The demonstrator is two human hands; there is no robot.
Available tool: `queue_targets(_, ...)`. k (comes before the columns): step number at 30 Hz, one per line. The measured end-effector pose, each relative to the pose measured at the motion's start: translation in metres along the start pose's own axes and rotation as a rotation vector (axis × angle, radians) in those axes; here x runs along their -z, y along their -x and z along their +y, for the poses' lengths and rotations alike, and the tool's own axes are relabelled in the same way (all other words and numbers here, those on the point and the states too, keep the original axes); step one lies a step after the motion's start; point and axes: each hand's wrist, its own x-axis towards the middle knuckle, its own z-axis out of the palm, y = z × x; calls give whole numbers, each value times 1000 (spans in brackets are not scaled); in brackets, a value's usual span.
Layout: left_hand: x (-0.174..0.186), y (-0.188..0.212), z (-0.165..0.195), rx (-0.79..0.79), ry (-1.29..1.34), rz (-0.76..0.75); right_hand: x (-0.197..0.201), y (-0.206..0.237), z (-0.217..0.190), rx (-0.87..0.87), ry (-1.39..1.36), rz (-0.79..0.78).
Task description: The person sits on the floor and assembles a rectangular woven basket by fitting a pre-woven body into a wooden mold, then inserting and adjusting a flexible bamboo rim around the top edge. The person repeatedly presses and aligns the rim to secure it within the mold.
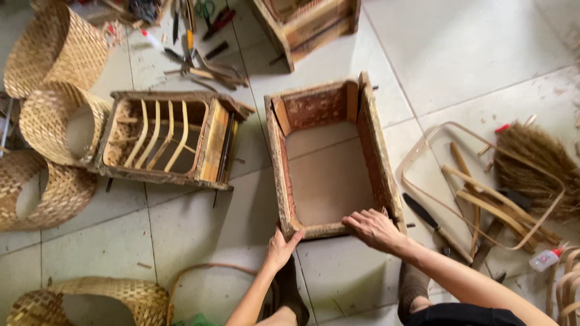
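Note:
A worn, open wooden frame, rectangular and bottomless, lies on the tiled floor in front of me. My left hand grips its near left corner from outside. My right hand rests on the near right corner, fingers spread over the rim toward the inside. Through the frame only bare floor tile shows.
A second wooden frame holding bent bamboo strips lies to the left. Woven baskets stack along the left edge. A bent bamboo hoop, strips, a knife, a straw brush and a small glue bottle lie right. Tools are scattered ahead.

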Motion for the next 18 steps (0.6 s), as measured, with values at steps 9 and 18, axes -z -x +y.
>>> queue_targets(9, 5, -21, -18, 155, 102, -268, 48, 55, 21, -733, -63, 129)
queue_targets(18, -9, -19, -43, 11, 143, -232, 32, 63, 20, -636, -295, 85)
